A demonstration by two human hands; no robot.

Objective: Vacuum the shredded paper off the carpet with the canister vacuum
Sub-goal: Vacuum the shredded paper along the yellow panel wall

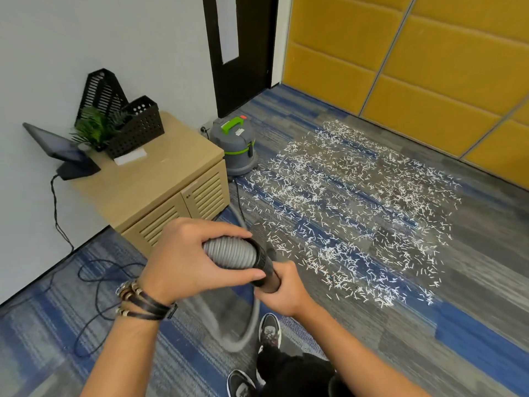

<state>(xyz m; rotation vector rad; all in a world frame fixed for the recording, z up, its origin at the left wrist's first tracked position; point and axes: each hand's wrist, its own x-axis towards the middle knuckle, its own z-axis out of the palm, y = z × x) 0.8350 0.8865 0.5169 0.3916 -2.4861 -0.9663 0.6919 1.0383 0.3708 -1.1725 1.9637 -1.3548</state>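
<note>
Lower centre: our left grip clasps the ribbed hose, right grip its black cuff, presumably to steer toward shredded paper.

No legible writing anywhere. Far beyond the left grip, a white sticker beside the green handle on the lid of the canister vacuum, print too small to read. Nearer, just above that grip, a tiny mark on a door of the cabinet, likewise too blurred to make out.
</note>
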